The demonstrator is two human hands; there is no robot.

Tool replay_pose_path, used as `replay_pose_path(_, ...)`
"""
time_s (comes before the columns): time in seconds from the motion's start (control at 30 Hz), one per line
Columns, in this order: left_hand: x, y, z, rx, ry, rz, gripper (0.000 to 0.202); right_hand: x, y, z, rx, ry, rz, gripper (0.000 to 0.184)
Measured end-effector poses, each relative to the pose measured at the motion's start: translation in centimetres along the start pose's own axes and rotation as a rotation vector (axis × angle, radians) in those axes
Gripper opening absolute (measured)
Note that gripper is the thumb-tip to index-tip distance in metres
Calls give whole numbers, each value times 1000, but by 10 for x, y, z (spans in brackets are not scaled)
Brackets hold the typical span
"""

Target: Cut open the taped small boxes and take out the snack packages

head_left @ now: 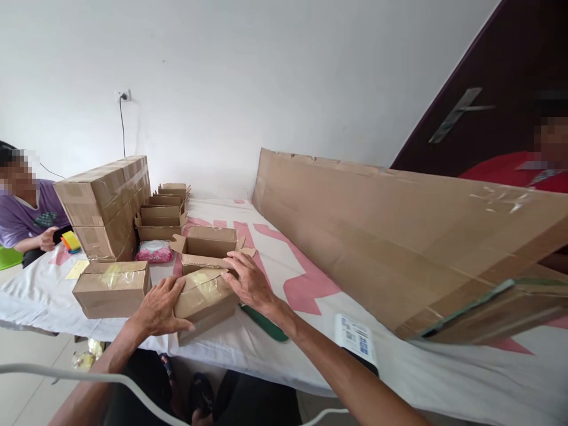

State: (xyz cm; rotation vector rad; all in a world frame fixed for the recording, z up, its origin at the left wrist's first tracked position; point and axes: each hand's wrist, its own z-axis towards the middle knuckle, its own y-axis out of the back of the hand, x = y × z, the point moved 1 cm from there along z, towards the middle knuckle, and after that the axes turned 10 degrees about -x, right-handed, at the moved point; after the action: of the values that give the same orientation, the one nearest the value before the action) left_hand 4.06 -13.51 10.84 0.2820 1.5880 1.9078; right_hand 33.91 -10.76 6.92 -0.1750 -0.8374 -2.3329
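A small taped cardboard box point(208, 299) sits tilted at the near edge of the table. My left hand point(160, 309) grips its left end, fingers wrapped round the corner. My right hand point(249, 281) lies on the box's top right, fingers stretched out flat. Just behind it stands an open empty carton point(209, 242) with its flaps up. A dark green flat tool point(265, 324) lies on the cloth under my right wrist.
A sealed box point(110, 288) rests at left. A stack of sealed boxes point(106, 204) and open cartons point(162, 216) stand behind, with a pink packet point(154, 252). A long cardboard sheet point(399, 236) crosses the right. Seated people at far left and right. A barcode device point(357, 343) lies near.
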Motion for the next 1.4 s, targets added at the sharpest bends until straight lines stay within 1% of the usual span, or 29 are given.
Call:
replay_pose_path(0.07, -9, -3, 0, -19, 30, 33, 98, -13, -1, 6, 45, -25, -16, 29)
replay_pose_path(0.13, -10, 1, 0, -4, 34, 40, 92, -25, -2, 10, 110, -50, 4, 28)
replay_pose_path(0.2, -4, 10, 0, 43, 2, 38, 93, -33, -2, 10, 170, -72, 40, 27)
replay_pose_path(0.27, 7, 22, 1, 101, -41, 45, 94, -35, -3, 7, 210, -85, 84, 26)
replay_pose_path(0.37, 26, 41, 4, 172, -59, 74, 93, -29, -2, -1, 229, -89, 151, 27)
replay_pose_path(0.47, 46, 56, 6, 227, -18, 105, 98, -18, -1, -8, 237, -81, 187, 28)
replay_pose_path(0.6, 71, 63, 6, 293, 26, 113, 108, -9, 0, -9, 244, -91, 166, 35)
replay_pose_path(0.7, 82, 64, 0, 253, 19, 102, 110, -7, -2, -8, 235, -101, 121, 31)
replay_pose_path(0.8, 84, 66, -8, 210, 42, 119, 110, -4, -8, -15, 191, -34, 110, 26)
replay_pose_path(0.93, 79, 71, -15, 239, 77, 159, 111, 4, -21, -36, 103, 110, 25, 30)
replay_pose_path(1.03, 76, 74, -16, 237, 69, 174, 111, 9, -29, -51, 46, 167, -55, 34)
replay_pose_path(1.1, 76, 74, -16, 227, 62, 177, 110, 10, -33, -58, 27, 196, -77, 36)
replay_pose_path(1.17, 77, 73, -16, 215, 52, 176, 110, 8, -36, -64, 37, 219, -76, 37)
replay_pose_path(1.23, 78, 72, -18, 209, 44, 173, 111, 4, -39, -69, 51, 204, -74, 38)
replay_pose_path(1.33, 79, 71, -19, 207, 46, 168, 113, -10, -43, -67, 55, 95, -137, 47)
replay_pose_path(1.37, 79, 71, -20, 208, 44, 165, 113, -16, -44, -64, 64, 54, -173, 44)
replay_pose_path(1.4, 79, 71, -20, 208, 43, 164, 113, -23, -44, -59, 80, 19, -206, 38)
